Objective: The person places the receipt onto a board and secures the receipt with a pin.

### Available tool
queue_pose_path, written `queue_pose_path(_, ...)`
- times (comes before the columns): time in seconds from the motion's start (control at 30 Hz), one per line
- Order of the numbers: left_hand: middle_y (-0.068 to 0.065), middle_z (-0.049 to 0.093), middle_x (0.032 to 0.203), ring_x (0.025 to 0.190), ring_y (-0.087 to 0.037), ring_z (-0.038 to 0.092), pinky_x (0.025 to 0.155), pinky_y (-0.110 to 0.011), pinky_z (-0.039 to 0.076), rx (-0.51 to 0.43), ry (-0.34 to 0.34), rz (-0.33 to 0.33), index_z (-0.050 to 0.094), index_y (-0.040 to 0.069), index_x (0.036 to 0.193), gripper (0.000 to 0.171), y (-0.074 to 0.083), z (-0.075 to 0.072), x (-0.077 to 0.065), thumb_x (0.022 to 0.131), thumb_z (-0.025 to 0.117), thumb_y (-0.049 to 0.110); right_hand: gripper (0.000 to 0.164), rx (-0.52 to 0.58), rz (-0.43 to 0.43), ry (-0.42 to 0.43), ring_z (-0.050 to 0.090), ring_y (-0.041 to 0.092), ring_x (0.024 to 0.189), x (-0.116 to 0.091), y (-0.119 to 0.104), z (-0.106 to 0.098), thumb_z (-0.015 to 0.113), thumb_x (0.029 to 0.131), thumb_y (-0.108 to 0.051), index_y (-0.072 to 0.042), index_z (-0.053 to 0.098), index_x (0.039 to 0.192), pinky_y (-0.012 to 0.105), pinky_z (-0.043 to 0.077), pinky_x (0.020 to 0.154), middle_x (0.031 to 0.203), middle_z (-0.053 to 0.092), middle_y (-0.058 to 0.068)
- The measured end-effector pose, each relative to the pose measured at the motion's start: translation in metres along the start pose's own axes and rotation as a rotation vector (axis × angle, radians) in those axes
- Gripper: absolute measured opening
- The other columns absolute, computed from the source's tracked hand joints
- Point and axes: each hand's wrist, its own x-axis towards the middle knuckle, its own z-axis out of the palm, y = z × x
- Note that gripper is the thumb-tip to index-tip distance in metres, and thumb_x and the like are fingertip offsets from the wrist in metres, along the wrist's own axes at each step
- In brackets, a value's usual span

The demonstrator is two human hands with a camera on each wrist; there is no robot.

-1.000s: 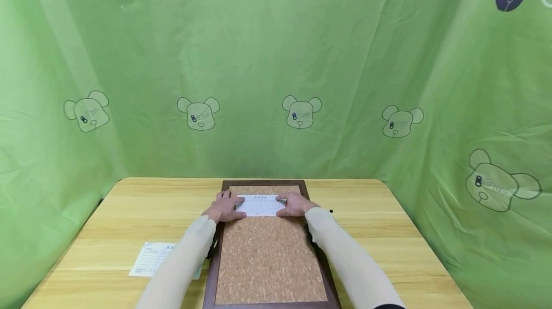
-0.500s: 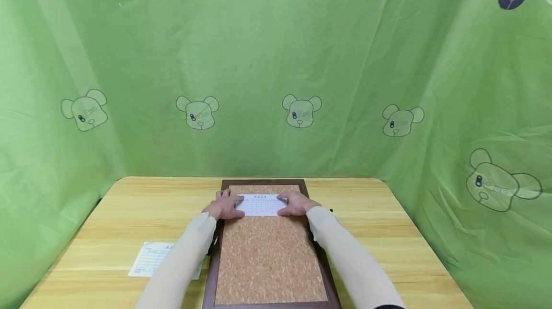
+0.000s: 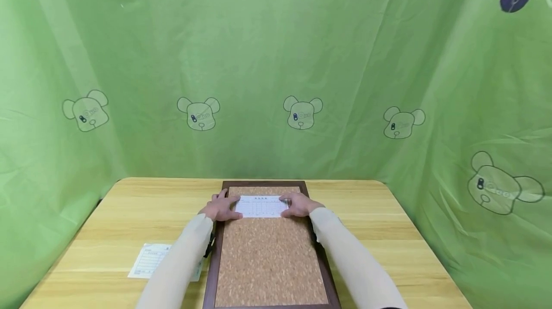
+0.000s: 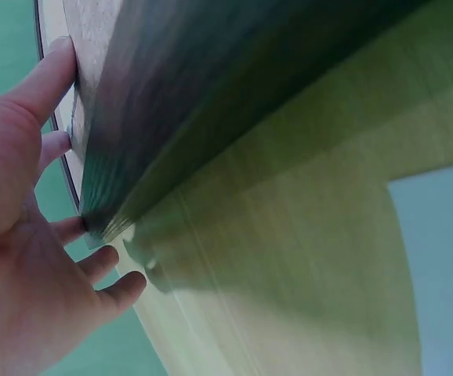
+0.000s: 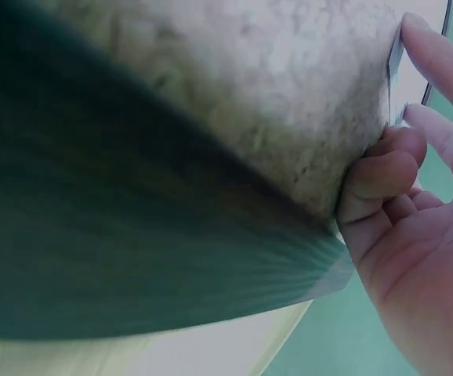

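A white printed slip of paper point(image 3: 260, 207) with a ruled grid lies near the far end of a framed cork board point(image 3: 269, 256). My left hand point(image 3: 219, 208) touches the slip's left edge, thumb and index finger spread toward its near and far corners. In the left wrist view, the other fingers reach past the dark frame point(image 4: 179, 94). At the right edge, my right hand point(image 3: 298, 204) rests its extended thumb and index finger on the slip. Its remaining fingers curl against the cork point(image 5: 250, 86), as the right wrist view shows.
Left of the board, another printed sheet point(image 3: 148, 261) lies on the wooden table point(image 3: 379, 232), partly covered by the left sleeve point(image 3: 181, 266). A green curtain point(image 3: 254, 151) with bear drawings hangs behind the table and along its sides.
Both hands have slid slightly apart along the slip, the left one leftward and the right one rightward, baring more of its ends. The slip and board stay in place.
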Motion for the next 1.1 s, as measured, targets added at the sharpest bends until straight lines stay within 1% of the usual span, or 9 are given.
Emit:
queue_pose_path(0.1, -0.02, 0.01, 0.155, 0.132, -0.046, 0.021, 0.095, -0.063, 0.031, -0.007, -0.01, 0.009, 0.04, 0.021, 0.145, 0.071, -0.0009, 0.0009, 0.0008, 0.084, 0.069, 0.043, 0.059, 0.004, 0.002, -0.009, 0.052, 0.018, 0.089, -0.001, 0.0006, -0.0001, 0.077, 0.08, -0.024, -0.009, 0.055, 0.132, 0.038, 0.044, 0.083, 0.107, 0.059, 0.008)
queue_pose_path(0.23, -0.019, 0.009, 0.155, 0.133, -0.047, 0.02, 0.095, -0.064, 0.03, -0.013, -0.022, 0.001, 0.038, 0.022, 0.146, 0.071, -0.0002, -0.0003, 0.001, 0.085, 0.068, 0.043, 0.059, 0.007, -0.006, -0.023, 0.052, 0.018, 0.091, -0.0027, -0.0003, -0.0031, 0.077, 0.08, -0.023, -0.008, 0.054, 0.133, 0.039, 0.043, 0.085, 0.109, 0.059, 0.009)
queue_pose_path(0.33, -0.019, 0.009, 0.155, 0.133, -0.048, 0.02, 0.094, -0.065, 0.03, -0.015, -0.025, 0.001, 0.038, 0.022, 0.146, 0.07, -0.0003, -0.0014, -0.0005, 0.086, 0.067, 0.042, 0.06, 0.026, -0.003, -0.036, 0.052, 0.018, 0.091, -0.0032, -0.0002, -0.0047, 0.077, 0.08, -0.02, -0.007, 0.053, 0.134, 0.039, 0.043, 0.085, 0.106, 0.059, 0.009)
queue_pose_path(0.4, -0.019, 0.009, 0.155, 0.133, -0.048, 0.02, 0.095, -0.065, 0.03, -0.012, -0.025, 0.008, 0.038, 0.022, 0.147, 0.069, -0.0006, -0.0022, -0.0016, 0.087, 0.066, 0.041, 0.061, 0.045, -0.006, -0.046, 0.051, 0.018, 0.087, -0.0031, 0.0009, -0.0052, 0.077, 0.08, -0.017, -0.006, 0.052, 0.134, 0.037, 0.043, 0.082, 0.1, 0.057, 0.008)
queue_pose_path(0.53, -0.02, 0.01, 0.155, 0.133, -0.048, 0.02, 0.096, -0.064, 0.029, 0.007, -0.027, 0.023, 0.037, 0.021, 0.147, 0.069, -0.0016, -0.0033, -0.003, 0.088, 0.065, 0.04, 0.061, 0.077, -0.026, -0.057, 0.047, 0.017, 0.077, -0.0014, 0.0046, -0.0039, 0.076, 0.08, -0.013, -0.004, 0.051, 0.134, 0.031, 0.04, 0.07, 0.086, 0.052, 0.005)
queue_pose_path(0.6, -0.019, 0.009, 0.155, 0.133, -0.048, 0.02, 0.096, -0.064, 0.03, 0.009, -0.031, 0.02, 0.036, 0.021, 0.147, 0.069, -0.002, -0.0034, -0.0029, 0.088, 0.065, 0.04, 0.06, 0.084, -0.036, -0.06, 0.046, 0.017, 0.075, -0.0006, 0.0065, -0.0031, 0.076, 0.08, -0.013, -0.004, 0.051, 0.134, 0.029, 0.038, 0.067, 0.082, 0.05, 0.004)
queue_pose_path(0.77, -0.018, 0.009, 0.155, 0.133, -0.047, 0.02, 0.095, -0.064, 0.03, 0.01, -0.032, 0.017, 0.036, 0.022, 0.147, 0.068, -0.003, -0.0027, -0.0015, 0.088, 0.065, 0.041, 0.059, 0.084, -0.046, -0.048, 0.046, 0.016, 0.074, -0.0012, 0.0085, -0.0024, 0.075, 0.08, -0.012, -0.003, 0.052, 0.133, 0.028, 0.037, 0.067, 0.081, 0.049, 0.003)
queue_pose_path(0.87, -0.018, 0.008, 0.156, 0.133, -0.047, 0.02, 0.096, -0.064, 0.03, 0.008, -0.033, 0.014, 0.036, 0.023, 0.147, 0.068, -0.0032, -0.0029, -0.0009, 0.088, 0.064, 0.041, 0.057, 0.089, -0.042, -0.038, 0.047, 0.016, 0.074, -0.0025, 0.008, -0.0027, 0.074, 0.079, -0.008, -0.002, 0.053, 0.132, 0.028, 0.037, 0.067, 0.081, 0.05, 0.003)
queue_pose_path(1.1, -0.018, 0.008, 0.155, 0.134, -0.049, 0.017, 0.096, -0.063, 0.03, 0.0, -0.037, 0.009, 0.036, 0.022, 0.147, 0.068, -0.0035, -0.0037, -0.0019, 0.088, 0.065, 0.04, 0.049, 0.156, -0.029, -0.003, 0.048, 0.014, 0.075, -0.0077, 0.0086, -0.0033, 0.07, 0.079, 0.002, 0.001, 0.056, 0.126, 0.026, 0.037, 0.066, 0.08, 0.052, 0.002)
